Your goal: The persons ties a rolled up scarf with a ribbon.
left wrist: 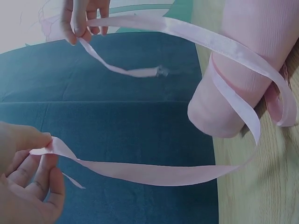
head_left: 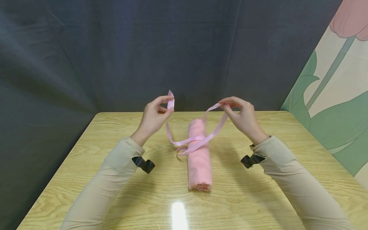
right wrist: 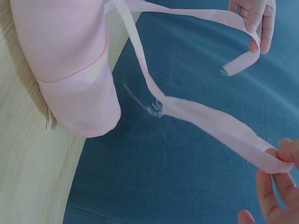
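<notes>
A rolled pink cloth (head_left: 199, 169) is found lying lengthwise on the worktop (head_left: 235, 201), its far end just short of the far edge and its near end pointed away from that edge. It is encircled by a pink ribbon (head_left: 211, 136), by which a slack loop is formed at the roll's left side. 1 tail is pinched between thumb and forefinger of the left hand (head_left: 155, 115), the other fingers being loosely bent; the other tail is pinched likewise by the right hand (head_left: 243, 116), its spare fingers held apart from the ribbon. Both hands are raised above the roll, 1 to each side, near the far edge; the roll is touched by neither. No tight knot is seen at the crossing. Loose threads are noted at 2 cut ends, 1 beyond each grip, and further fraying is judged likely if these are rubbed or pulled. Slipping of the band toward the far end is considered possible, should the tails be drawn that way unevenly. The roll could be dragged or turned by a one-sided pull, as it is steadied by no hand. Twisting of the ribbon is likewise risked, since both tails hang slack.
</notes>
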### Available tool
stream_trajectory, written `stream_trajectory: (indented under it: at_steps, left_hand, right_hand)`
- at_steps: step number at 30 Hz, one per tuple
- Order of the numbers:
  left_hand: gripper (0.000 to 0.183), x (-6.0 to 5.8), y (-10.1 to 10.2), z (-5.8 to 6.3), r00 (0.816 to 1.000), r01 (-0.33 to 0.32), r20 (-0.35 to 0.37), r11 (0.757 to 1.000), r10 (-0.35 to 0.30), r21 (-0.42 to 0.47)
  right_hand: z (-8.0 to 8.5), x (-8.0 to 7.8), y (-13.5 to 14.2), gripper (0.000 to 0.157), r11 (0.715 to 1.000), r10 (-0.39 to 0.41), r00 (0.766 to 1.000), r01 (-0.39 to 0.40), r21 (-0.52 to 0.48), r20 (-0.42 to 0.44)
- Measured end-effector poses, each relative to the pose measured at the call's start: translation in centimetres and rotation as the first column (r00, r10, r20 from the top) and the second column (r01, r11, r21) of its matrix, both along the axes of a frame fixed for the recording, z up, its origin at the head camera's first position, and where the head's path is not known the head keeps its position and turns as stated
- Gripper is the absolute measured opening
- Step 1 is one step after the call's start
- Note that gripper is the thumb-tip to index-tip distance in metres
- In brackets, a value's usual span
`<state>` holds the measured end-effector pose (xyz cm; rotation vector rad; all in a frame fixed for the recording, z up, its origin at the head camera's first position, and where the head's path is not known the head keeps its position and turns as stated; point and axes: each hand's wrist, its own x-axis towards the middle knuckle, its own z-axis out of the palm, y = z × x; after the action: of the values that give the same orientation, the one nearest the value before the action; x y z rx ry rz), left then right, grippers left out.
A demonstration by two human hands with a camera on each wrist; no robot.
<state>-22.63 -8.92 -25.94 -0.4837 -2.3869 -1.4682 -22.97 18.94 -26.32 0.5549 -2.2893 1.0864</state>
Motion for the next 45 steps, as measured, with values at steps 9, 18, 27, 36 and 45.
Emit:
stream_trajectory:
  at_steps: [9, 18, 27, 36, 45]
  left_hand:
    - [0.041, -0.1, 0.5, 0.1, 0.998, 0.051, -0.030, 0.999, -0.051, 0.000]
    - [0.039, -0.1, 1.1, 0.3, 0.995, 0.094, -0.021, 0.995, -0.095, -0.028]
    - [0.041, 0.1, 1.8, 0.5, 0.992, 0.122, -0.026, 0.991, -0.123, -0.050]
    - [0.037, 0.4, 2.4, 0.8, 0.989, 0.137, -0.047, 0.988, -0.140, -0.069]
    - [0.036, 0.4, 3.0, 0.7, 0.984, 0.155, -0.071, 0.981, -0.164, -0.113]
  right_hand:
    - [0.4, 0.2, -0.5, 0.016, 1.000, 0.006, 0.999, -0.007, 0.010, 0.038]
    - [0.6, 0.1, -0.9, 0.019, 1.000, 0.008, 0.996, -0.010, 0.027, 0.083]
    - [0.6, 0.1, -1.3, 0.018, 1.000, 0.008, 0.997, -0.009, 0.024, 0.076]
    - [0.7, 0.2, -1.7, 0.018, 0.999, 0.033, 0.997, -0.034, 0.011, 0.075]
    - [0.6, 0.2, -2.1, 0.018, 0.998, 0.060, 0.997, -0.061, 0.003, 0.055]
